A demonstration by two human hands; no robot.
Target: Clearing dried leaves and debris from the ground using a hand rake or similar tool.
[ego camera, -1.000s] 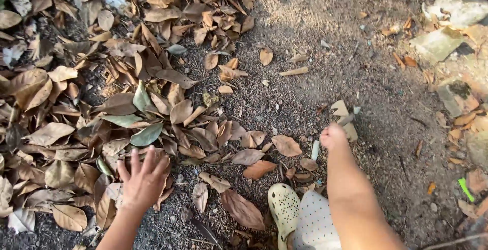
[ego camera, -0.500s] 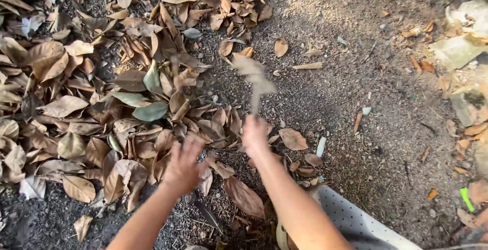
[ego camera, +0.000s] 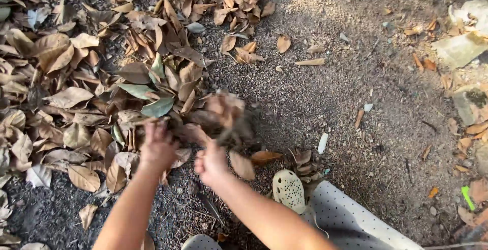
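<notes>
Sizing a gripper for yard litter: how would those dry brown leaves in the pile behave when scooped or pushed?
The dry brown leaves look curled and thin, so probably very light and apt to scatter. Several blur in the air near the right hand, which suggests they slip from a loose grasp. Their crisp, cupped shapes by the left hand hint they are brittle and may crumble.

One head-worn view, looking steeply down, close over bare ground (ego camera: 325, 77) and leaf pile (ego camera: 76, 77)

Brown dry leaves (ego camera: 76, 77); cream perforated shoe (ego camera: 287, 190)
</notes>
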